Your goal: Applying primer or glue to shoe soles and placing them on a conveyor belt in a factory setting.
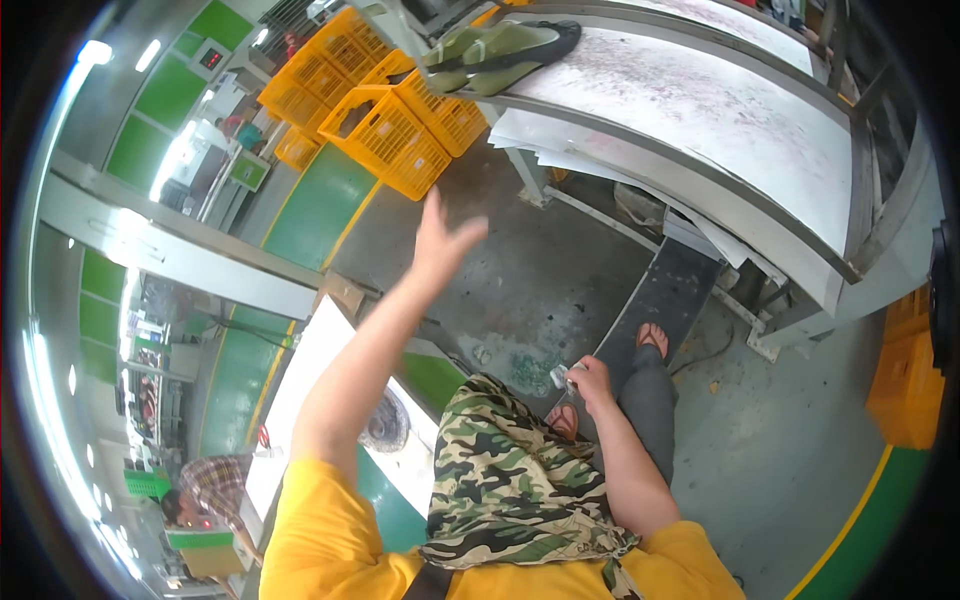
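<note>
My left hand (pixel 447 240) is stretched out ahead over the floor, its fingers and thumb apart, with nothing in it. Beyond its fingertips stands a yellow plastic crate (pixel 388 145). Lower and to the right, my right hand (pixel 592 382) is closed round a small silvery-grey thing (pixel 560 376) whose kind I cannot make out. One end of it sticks out past the fingers; the rest is hidden. That hand hangs above a dark plank (pixel 655 300) and in front of my camouflage apron (pixel 510 470).
Olive-green shoes (pixel 510 50) lie on the edge of a metal-framed conveyor (pixel 700 100) with a stained white surface. More yellow crates (pixel 320 70) stand at the back left. A white worktable (pixel 320 370) is close on my left. A person in a checked shirt (pixel 218 485) bends at the far left.
</note>
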`<state>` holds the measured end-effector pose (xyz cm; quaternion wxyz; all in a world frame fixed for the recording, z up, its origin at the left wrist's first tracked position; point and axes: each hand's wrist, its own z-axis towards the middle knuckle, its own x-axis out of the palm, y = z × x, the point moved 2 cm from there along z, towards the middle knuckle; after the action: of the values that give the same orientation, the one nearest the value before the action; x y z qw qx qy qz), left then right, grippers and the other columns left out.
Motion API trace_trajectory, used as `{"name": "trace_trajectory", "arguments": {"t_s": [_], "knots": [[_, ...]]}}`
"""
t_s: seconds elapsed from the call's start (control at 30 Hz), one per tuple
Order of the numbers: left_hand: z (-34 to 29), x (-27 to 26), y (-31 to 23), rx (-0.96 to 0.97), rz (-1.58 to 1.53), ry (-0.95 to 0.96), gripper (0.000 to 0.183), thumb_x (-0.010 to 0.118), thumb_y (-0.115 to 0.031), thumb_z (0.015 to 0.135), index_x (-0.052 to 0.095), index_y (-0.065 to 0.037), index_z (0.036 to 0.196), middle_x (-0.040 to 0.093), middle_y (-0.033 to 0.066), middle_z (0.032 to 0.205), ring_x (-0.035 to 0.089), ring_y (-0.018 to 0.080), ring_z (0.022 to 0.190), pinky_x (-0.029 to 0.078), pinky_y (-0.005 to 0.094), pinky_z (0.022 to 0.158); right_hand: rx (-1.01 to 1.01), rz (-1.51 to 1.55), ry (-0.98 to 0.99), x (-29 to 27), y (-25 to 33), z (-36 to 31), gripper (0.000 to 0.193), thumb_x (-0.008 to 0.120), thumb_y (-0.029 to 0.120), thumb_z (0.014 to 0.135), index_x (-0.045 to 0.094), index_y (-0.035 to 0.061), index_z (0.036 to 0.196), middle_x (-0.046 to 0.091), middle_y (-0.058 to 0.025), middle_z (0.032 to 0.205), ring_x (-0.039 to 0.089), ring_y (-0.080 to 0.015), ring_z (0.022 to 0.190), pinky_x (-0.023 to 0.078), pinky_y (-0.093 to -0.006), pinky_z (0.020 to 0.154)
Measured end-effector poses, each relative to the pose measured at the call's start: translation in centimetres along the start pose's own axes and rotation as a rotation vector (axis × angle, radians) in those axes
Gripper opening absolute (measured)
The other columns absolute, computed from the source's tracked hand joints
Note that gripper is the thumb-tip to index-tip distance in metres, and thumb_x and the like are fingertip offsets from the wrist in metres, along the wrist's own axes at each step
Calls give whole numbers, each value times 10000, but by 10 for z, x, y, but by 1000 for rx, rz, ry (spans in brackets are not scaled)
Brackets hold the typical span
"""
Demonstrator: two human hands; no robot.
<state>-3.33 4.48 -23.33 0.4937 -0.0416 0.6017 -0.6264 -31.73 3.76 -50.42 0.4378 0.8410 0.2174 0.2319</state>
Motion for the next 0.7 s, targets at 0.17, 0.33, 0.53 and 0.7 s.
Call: {"name": "trace_trajectory", "arguments": {"t_s": [0.17, 0.33, 0.53, 0.7], "knots": [[-238, -93, 99, -373, -87, -31, 969, 824, -275, 718, 275, 63, 1441, 406, 263, 1439, 399, 335, 1359, 340, 394, 1105, 99, 95, 30, -2, -2, -3, 114, 691, 77, 708, 585, 51, 741, 575, -41, 665, 554, -136, 569, 410, -293, 468], [-490, -171, 158, -850, 375, -179, 751, 817, -310, 687, 519, 36, 1283, 608, 246, 1214, 593, 351, 1137, 474, 412, 964, 156, 234, 56, -11, -13, -1, 121, 659, 112, 779, 570, 74, 852, 582, -47, 707, 563, -158, 539, 424, -279, 442], [-707, -177, 157, -1017, 740, -351, 699, 802, -303, 691, 529, 6, 1256, 559, 219, 1278, 514, 388, 1203, 427, 436, 1021, 246, 62, 115, -11, 4, -21, 137, 621, 130, 823, 542, 126, 934, 601, -43, 800, 612, -211, 654, 452, -308, 508], [-789, -206, 170, -1263, 925, -494, 762, 796, -272, 707, 436, -23, 1332, 404, 184, 1441, 397, 343, 1319, 368, 432, 1071, 272, -20, 179, -30, -11, -9, 168, 616, 146, 816, 538, 187, 958, 611, -14, 836, 618, -193, 678, 460, -301, 527]]}}
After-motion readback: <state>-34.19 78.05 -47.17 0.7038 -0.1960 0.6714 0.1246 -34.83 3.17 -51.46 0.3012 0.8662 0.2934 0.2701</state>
